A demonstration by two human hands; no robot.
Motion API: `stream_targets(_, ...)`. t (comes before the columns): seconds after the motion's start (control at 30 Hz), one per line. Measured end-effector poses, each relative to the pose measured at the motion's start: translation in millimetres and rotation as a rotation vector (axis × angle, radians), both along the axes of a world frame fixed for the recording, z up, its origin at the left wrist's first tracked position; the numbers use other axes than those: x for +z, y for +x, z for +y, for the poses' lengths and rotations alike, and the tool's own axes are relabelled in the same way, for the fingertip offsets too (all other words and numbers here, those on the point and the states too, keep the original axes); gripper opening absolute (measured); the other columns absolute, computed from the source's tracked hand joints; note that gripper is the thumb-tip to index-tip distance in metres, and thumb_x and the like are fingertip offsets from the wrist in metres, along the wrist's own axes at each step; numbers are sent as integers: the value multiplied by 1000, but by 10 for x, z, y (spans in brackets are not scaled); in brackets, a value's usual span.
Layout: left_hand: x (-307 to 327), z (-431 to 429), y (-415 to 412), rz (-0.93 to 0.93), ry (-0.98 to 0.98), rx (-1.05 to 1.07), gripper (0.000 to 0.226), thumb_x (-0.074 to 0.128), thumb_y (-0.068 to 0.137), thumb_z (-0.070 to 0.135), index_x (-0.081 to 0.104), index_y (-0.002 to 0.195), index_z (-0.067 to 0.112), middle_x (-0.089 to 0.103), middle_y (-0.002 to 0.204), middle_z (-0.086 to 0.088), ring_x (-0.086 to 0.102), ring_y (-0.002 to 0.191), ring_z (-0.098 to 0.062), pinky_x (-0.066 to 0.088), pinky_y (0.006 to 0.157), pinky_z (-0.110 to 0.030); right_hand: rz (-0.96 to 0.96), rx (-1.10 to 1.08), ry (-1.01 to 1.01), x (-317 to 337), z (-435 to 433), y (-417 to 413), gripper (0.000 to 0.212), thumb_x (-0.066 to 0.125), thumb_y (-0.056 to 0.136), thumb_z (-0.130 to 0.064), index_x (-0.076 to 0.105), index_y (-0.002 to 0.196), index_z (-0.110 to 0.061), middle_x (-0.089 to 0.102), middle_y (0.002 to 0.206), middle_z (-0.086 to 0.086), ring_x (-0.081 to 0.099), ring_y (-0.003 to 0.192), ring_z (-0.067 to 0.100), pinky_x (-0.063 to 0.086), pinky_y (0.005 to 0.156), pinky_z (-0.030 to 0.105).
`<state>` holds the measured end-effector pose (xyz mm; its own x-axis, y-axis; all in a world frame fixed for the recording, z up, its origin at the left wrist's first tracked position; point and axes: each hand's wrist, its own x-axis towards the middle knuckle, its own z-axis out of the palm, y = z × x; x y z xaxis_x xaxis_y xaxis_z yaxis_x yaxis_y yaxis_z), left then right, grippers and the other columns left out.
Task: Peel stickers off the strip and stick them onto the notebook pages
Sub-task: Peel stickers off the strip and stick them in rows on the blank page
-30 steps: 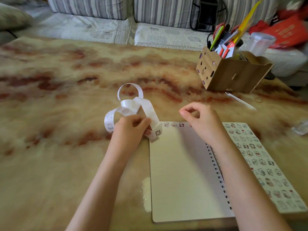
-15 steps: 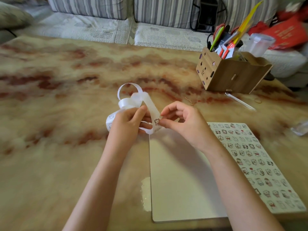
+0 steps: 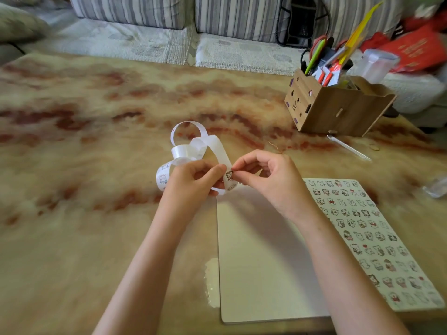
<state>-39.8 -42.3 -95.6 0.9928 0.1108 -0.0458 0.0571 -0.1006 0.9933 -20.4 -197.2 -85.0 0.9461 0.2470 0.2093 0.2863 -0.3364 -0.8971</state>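
Note:
A curly white sticker strip loops above the table, held up in my left hand. My right hand pinches with thumb and forefinger at a small cartoon sticker on the strip, just above the notebook's top left corner. The open spiral notebook lies flat below my hands; its left page is blank cream where it shows, and its right page is covered with rows of small cartoon stickers. My right forearm crosses the spiral spine and hides it.
A wooden desk organiser with pens and scissors stands at the back right. A thin clear stick lies in front of it. A chipped patch marks the marbled tabletop beside the notebook. A striped sofa runs along the far side.
My right hand left the notebook's top edge, moved left to the strip and pinched a sticker. My left hand lifted the strip slightly.

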Motion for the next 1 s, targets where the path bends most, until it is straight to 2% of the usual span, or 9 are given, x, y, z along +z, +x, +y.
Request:
stream_targets(0.1, -11, -7, 2, 9, -8, 8, 16, 61, 90, 19, 72, 82, 11, 74, 76, -3, 69, 73, -6, 47, 56, -11, -18, -8, -43, -1, 3, 5, 9, 74, 80, -9, 70, 79, -17, 65, 69, -14, 52, 60, -1, 37, 56, 12)
stream_targets(0.2, -16, -12, 0, 22, -2, 11, 16, 62, 89, 19, 72, 83, 8, 75, 78, -6, 70, 77, -12, 50, 57, -13, -15, -26, -87, 0, 2, 1, 8, 75, 80, -11, 70, 78, -18, 61, 62, -22, 48, 51, -4, 34, 54, 8)
stream_targets(0.3, -18, -14, -8, 37, -1, 15, 16, 62, 89, 18, 72, 83, 8, 74, 76, -4, 70, 75, -11, 50, 56, -13, -5, -25, -109, -2, -1, -10, 9, 75, 81, -14, 69, 78, -21, 58, 62, -29, 48, 52, -5, 34, 55, 8)
stream_targets(0.5, -45, 2, -5, 54, 20, 40, 17, 63, 89, 21, 72, 82, 8, 74, 74, -3, 69, 71, -12, 55, 63, -17, -16, 19, -136, -5, -17, -4, 10, 75, 79, -18, 68, 78, -25, 55, 82, -13, 46, 69, 4, 34, 65, 13)
stream_targets(0.67, -46, 5, -14, 55, 83, 65, 17, 61, 89, 21, 72, 83, 9, 73, 70, 1, 69, 70, -12, 55, 70, -22, 69, 44, -43, 53, -75, -11, 7, 72, 82, -15, 68, 79, -20, 60, 71, -16, 48, 63, 1, 38, 62, 12)
stream_targets(0.83, -39, -7, -19, 84, 110, 62, 16, 61, 89, 20, 72, 85, 8, 74, 75, 0, 71, 75, -9, 55, 75, -26, 153, -52, 62, 111, -253, 52, 7, 71, 82, -10, 67, 80, -15, 63, 70, -9, 53, 58, 1, 38, 52, 6)
stream_targets(0.93, -43, -9, -33, 101, 156, 51, 18, 60, 89, 22, 71, 84, 9, 74, 75, 1, 71, 81, -18, 53, 85, -37, 231, -167, 13, 107, -420, 93, 6, 75, 78, -14, 69, 79, -14, 64, 68, -7, 51, 53, -2, 37, 49, 5)
stream_targets(1.0, -45, -12, -44, 109, 184, 45, 19, 60, 89, 24, 71, 81, 11, 74, 74, 1, 69, 84, -26, 53, 87, -42, 251, -243, -51, 83, -513, 116, 8, 77, 77, -17, 70, 79, -14, 64, 67, -8, 51, 53, -2, 40, 52, 7)
